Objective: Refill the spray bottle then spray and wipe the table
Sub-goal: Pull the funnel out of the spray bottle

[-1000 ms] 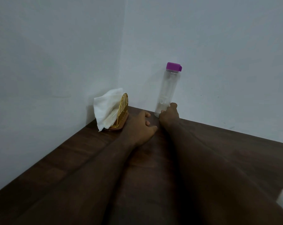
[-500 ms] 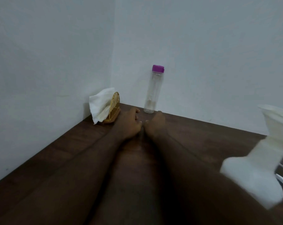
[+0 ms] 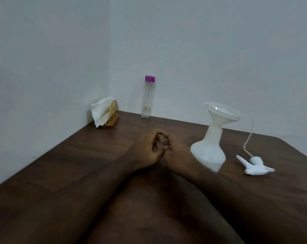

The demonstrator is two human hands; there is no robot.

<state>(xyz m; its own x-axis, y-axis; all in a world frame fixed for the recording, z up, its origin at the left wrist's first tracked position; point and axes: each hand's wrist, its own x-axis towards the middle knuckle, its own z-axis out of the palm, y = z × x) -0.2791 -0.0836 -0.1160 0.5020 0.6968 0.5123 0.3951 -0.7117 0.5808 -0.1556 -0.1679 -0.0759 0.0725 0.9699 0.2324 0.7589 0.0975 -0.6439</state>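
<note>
— Spotting the left hand (image 3: 147,148) and right hand (image 3: 177,152)?
— Resting close together on the table (image 3: 78,164), fingers loosely curled, gripping nothing.
— Finding the spray bottle (image 3: 209,150) where?
— Standing just beside the right wrist, carrying a funnel (image 3: 223,114) in its neck. Noticing the detached spray head (image 3: 255,166) lying to its right, and a purple-capped bottle (image 3: 148,99) standing by the back wall.
</note>
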